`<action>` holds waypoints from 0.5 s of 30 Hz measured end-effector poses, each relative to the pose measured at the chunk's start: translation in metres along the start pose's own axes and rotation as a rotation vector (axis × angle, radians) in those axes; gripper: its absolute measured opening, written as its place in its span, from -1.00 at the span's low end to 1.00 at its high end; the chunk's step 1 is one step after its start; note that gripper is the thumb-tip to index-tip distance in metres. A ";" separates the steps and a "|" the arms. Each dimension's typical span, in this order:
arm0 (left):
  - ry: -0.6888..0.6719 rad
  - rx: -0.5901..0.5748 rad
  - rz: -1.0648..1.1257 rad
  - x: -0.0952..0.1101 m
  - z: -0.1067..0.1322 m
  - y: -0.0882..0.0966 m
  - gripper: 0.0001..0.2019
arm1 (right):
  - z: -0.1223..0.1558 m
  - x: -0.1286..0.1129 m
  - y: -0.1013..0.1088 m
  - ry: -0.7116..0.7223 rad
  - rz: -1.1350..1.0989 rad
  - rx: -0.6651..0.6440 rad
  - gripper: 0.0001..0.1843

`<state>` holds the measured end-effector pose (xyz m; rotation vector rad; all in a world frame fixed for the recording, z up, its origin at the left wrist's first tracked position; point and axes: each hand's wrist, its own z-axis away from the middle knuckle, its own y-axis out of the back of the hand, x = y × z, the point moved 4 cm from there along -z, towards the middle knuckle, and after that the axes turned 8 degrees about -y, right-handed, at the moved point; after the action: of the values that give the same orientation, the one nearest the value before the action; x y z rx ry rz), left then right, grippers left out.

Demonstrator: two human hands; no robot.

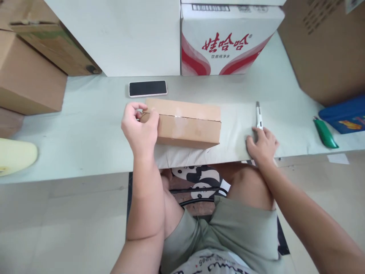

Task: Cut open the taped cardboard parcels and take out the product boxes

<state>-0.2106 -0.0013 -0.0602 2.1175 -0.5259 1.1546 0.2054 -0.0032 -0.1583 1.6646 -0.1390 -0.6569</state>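
Observation:
A small brown cardboard box lies near the table's front edge, a seam running lengthwise along its top and a shiny patch of clear tape across the middle. My left hand is closed at the box's left end, thumb on top and fingers curled at the flap edge. To the right, a slim white utility knife with a grey tip points away from me. Its near end disappears under the fingers of my right hand, which are curled over it close to the tabletop, the thumb out to the left.
A phone lies behind the box. White cartons line the back, with brown cartons at left and a large one at right. A green object and blue case sit right; a pale yellow object sits left.

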 end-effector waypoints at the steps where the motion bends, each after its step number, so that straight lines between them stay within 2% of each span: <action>1: -0.002 0.000 0.006 -0.001 -0.001 -0.001 -0.84 | -0.001 0.002 0.000 -0.016 -0.034 0.018 -0.53; 4: -0.005 -0.001 0.020 -0.002 -0.002 -0.003 -0.85 | -0.006 0.006 0.001 -0.056 -0.090 0.044 -0.66; 9: 0.002 -0.006 0.032 0.001 -0.003 -0.007 -0.83 | -0.010 0.005 0.006 -0.035 -0.242 0.064 -0.64; 12: 0.020 -0.015 0.030 0.004 -0.003 -0.009 -0.81 | -0.009 0.005 0.016 -0.031 -0.391 0.062 -0.72; 15: 0.016 -0.025 0.044 0.008 -0.002 -0.011 -0.80 | -0.004 -0.002 0.032 -0.049 -0.617 0.115 -0.74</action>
<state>-0.2003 0.0074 -0.0568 2.0830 -0.5794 1.1831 0.2148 -0.0055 -0.1270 1.8085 0.3218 -1.1681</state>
